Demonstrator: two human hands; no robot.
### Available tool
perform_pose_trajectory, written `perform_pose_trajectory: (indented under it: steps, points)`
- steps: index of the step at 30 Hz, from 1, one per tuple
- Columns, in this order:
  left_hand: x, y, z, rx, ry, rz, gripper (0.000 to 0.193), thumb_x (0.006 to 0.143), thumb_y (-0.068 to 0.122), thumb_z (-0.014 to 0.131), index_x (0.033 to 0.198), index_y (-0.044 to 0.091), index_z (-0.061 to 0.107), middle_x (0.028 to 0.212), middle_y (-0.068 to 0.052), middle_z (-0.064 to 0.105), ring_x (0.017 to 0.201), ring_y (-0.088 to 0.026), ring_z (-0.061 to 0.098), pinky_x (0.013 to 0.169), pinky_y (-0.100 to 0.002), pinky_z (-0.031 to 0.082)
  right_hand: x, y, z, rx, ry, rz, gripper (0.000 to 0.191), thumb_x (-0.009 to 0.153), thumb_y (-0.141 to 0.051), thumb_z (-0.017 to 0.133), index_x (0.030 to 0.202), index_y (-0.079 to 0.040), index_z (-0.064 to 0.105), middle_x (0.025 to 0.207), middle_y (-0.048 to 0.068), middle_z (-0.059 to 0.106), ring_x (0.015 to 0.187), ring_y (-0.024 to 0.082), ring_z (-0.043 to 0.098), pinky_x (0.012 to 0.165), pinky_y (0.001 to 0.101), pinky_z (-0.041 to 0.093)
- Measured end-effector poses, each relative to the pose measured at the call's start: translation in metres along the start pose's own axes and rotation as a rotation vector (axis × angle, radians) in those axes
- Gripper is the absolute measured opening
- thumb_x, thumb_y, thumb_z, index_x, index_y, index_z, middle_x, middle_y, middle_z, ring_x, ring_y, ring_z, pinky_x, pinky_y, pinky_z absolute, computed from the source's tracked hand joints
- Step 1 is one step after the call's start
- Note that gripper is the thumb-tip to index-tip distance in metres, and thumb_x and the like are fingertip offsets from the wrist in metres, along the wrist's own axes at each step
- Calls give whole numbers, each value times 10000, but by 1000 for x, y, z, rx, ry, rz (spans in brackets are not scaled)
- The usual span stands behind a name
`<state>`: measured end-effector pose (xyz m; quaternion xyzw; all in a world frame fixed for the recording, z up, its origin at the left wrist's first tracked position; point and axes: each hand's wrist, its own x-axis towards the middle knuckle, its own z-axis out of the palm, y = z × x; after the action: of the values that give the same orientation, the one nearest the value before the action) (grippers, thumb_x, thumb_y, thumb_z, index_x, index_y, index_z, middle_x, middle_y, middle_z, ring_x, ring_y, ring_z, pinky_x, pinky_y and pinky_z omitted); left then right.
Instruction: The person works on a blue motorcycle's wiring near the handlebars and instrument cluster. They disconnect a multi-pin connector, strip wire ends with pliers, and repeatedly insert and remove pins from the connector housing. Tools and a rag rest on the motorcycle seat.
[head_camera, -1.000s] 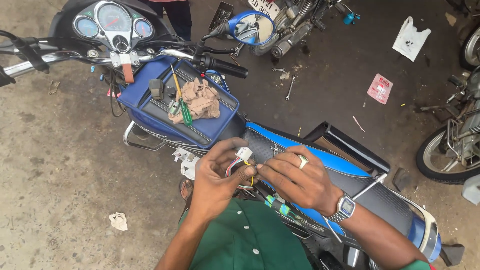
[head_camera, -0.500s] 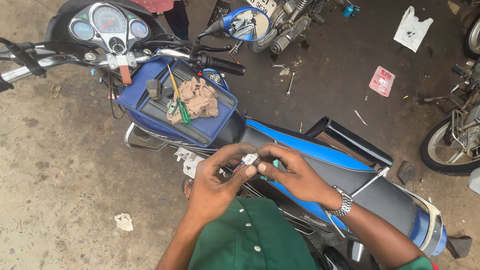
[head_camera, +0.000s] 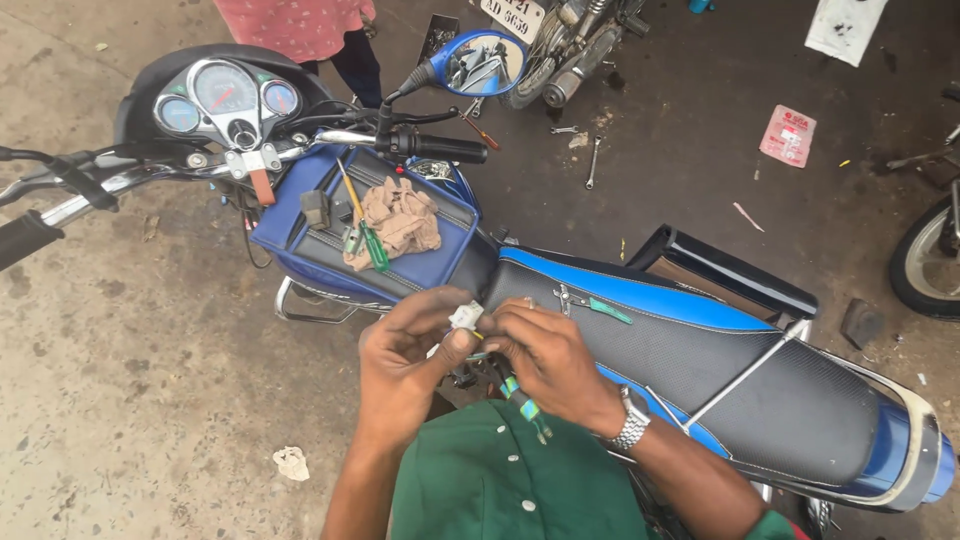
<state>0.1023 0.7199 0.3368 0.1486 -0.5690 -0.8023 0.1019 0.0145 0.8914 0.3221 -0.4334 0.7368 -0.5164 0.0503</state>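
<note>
I sit beside a blue and black motorcycle (head_camera: 700, 350). Both hands meet at the front edge of its seat. My left hand (head_camera: 405, 355) pinches a small white plastic connector (head_camera: 466, 316) between thumb and fingers. My right hand (head_camera: 545, 365), with a metal wristwatch, grips the coloured wires (head_camera: 520, 400) that hang from the connector down over my green shirt. The two hands touch each other around the connector.
On the tank bag lie a tan rag (head_camera: 400, 222), a green-handled screwdriver (head_camera: 368, 240) and a small black part (head_camera: 316, 208). Handlebar and gauges (head_camera: 225, 100) are at upper left. Wrenches (head_camera: 592, 160) and a red packet (head_camera: 788, 135) lie on the floor. Another person (head_camera: 300, 25) stands ahead.
My view moved closer and slightly left. The hands stayed together on the connector, with small finger shifts; my right hand closed in tighter over the wires.
</note>
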Motion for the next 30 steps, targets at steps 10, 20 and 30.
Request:
perform_pose_trajectory:
  steps: [10, 20, 30]
  points:
    - [-1, -5, -7, -298, -102, 25, 393, 963, 121, 730, 1295, -42, 599, 1123, -177, 720, 1078, -231, 683, 966, -402, 538, -12, 28, -1, 832, -205, 518, 327, 1014, -84, 561, 1311, 38, 626, 1272, 107, 696, 1240, 204, 643, 1107, 376, 497]
    - [2, -16, 3, -296, -174, -2, 460, 1011, 182, 689, 1376, -61, 550, 1227, -174, 670, 1178, -246, 635, 1054, -414, 481, -39, 54, 36, 874, 47, 429, 377, 955, 49, 659, 1324, 52, 584, 1269, 116, 661, 1179, 202, 658, 1006, 373, 565]
    - [6, 9, -21, -162, -293, -31, 635, 916, 123, 703, 1472, -34, 440, 1323, -209, 656, 1258, -268, 649, 1044, -430, 557, -38, 50, 15, 1001, -15, 354, 263, 894, -18, 794, 1116, 36, 664, 1172, 130, 687, 1108, 198, 670, 983, 369, 579]
